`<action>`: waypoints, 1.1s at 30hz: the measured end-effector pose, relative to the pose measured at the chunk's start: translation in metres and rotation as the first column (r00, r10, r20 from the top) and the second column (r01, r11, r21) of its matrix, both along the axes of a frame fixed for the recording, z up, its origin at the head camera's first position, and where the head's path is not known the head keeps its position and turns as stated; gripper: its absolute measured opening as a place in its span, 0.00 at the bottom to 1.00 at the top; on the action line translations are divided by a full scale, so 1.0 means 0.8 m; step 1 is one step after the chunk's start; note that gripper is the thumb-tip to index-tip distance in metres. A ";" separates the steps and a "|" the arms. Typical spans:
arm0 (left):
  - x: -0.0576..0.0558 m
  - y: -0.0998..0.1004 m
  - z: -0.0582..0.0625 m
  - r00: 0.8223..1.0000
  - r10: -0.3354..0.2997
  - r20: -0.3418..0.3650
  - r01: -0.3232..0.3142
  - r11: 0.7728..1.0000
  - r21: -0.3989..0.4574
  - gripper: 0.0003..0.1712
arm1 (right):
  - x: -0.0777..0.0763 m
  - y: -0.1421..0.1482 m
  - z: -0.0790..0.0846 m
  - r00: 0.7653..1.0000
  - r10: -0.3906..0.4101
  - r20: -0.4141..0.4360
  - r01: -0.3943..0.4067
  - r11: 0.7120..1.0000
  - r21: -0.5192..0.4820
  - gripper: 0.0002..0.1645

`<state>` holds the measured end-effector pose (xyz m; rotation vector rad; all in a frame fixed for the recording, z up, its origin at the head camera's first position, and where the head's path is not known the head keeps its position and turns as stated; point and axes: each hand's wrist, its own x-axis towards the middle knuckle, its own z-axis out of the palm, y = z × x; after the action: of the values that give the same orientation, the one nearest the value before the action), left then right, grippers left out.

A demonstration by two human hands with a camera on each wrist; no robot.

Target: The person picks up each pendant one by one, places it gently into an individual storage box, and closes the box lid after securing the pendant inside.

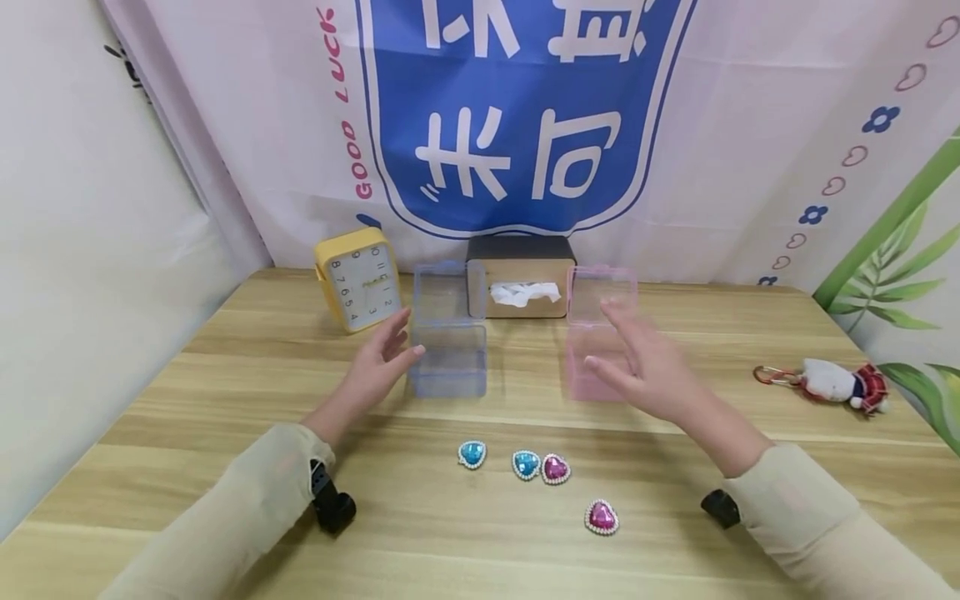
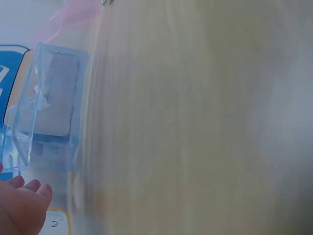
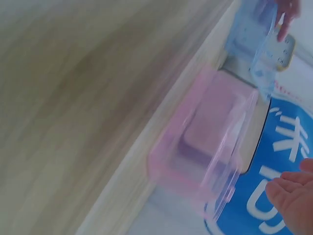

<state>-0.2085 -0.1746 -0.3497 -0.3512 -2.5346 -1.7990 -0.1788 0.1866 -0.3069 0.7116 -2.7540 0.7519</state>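
My left hand (image 1: 378,365), fingers loosely extended, is at the left side of a clear blue plastic box (image 1: 450,372) whose lid stands up. My right hand (image 1: 651,367), fingers spread, hovers over the right part of a clear pink plastic box (image 1: 588,367), its lid also raised. Both hands hold nothing; whether the left one touches its box I cannot tell. Nearer me lie heart-shaped gems with pearly rims: a blue heart (image 1: 472,453), a second blue heart (image 1: 526,465) touching a pink heart (image 1: 556,468), and another pink heart (image 1: 602,517) farther right.
A yellow clock (image 1: 360,279) stands behind my left hand. Between the boxes, at the back, is a tissue box (image 1: 517,250) with a white tissue. A small doll keychain (image 1: 832,383) lies at the right. A printed cloth (image 1: 720,150) hangs behind the table.
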 end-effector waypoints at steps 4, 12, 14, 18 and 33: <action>-0.002 0.002 -0.007 0.999 -0.009 0.032 0.007 0.998 0.062 0.39 | 0.001 -0.015 -0.002 0.999 0.024 0.022 -0.023 0.999 -0.034 0.41; -0.005 0.010 -0.020 0.999 -0.005 0.043 0.000 0.994 0.112 0.39 | -0.001 -0.047 -0.009 0.990 0.139 -0.008 -0.139 0.987 -0.075 0.33; -0.005 0.012 -0.022 0.999 0.000 0.047 -0.005 0.994 0.113 0.39 | -0.001 -0.055 -0.009 0.986 0.166 0.022 -0.163 0.983 -0.086 0.33; -0.002 0.015 -0.026 0.998 0.007 0.061 -0.014 0.993 0.116 0.38 | 0.000 -0.071 -0.010 0.965 0.244 0.099 -0.231 0.964 -0.130 0.31; 0.001 0.017 -0.035 0.999 -0.005 0.046 -0.002 0.990 0.144 0.41 | 0.000 -0.123 -0.013 0.839 0.464 0.284 -0.461 0.884 -0.080 0.24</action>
<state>-0.2079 -0.1612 -0.3773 -0.3103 -2.4145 -1.9995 -0.1790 0.0884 -0.3174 1.4047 -2.8592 1.0355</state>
